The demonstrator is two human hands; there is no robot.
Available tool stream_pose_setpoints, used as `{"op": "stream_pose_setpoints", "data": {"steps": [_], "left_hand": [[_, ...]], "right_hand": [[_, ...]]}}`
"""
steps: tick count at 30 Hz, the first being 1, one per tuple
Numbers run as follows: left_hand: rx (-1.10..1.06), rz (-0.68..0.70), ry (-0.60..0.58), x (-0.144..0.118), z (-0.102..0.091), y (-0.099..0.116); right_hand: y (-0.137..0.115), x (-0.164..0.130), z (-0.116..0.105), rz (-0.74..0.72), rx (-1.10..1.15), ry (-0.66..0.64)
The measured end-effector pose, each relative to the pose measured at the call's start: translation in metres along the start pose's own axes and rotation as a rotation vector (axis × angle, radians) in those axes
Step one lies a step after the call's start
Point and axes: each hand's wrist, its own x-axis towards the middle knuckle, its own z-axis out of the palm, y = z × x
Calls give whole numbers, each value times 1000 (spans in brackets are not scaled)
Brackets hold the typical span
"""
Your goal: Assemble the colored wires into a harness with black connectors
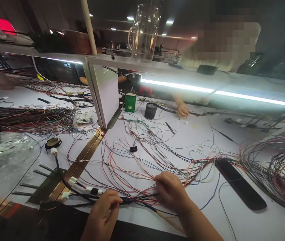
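Observation:
My left hand [104,209] pinches a dark taped section of a wire harness [132,200] near the table's front edge. My right hand [170,190] is closed on the same bundle a little to the right, where red, black, blue and white wires [142,157] fan out across the white table [203,134]. White connectors [92,189] hang on the harness just left of my left hand. A small black connector [133,148] lies among the loose wires farther back.
A long black strip [240,184] lies at right beside a coiled wire pile [275,167]. Another person's hand [182,109] works across the table. A green box [130,102], black mesh cup [150,110], glass jug [144,31] on the shelf, wire bundles [26,118] and a plastic bag [4,154] at left.

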Motion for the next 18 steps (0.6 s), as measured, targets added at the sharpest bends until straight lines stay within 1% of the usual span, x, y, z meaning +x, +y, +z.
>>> {"op": "stream_pose_setpoints", "data": {"steps": [6, 11, 14, 18], "left_hand": [[-33, -57, -42, 2, 0, 5], [-44, -105, -68, 3, -2, 6], [-35, -130, -67, 1, -3, 1], [45, -84, -34, -2, -3, -13]], "right_hand": [[-2, -2, -4, -24, -31, 14], [-4, 0, -6, -10, -2, 20], [-3, 1, -4, -5, -27, 25], [0, 3, -1, -9, -74, 32]]}}
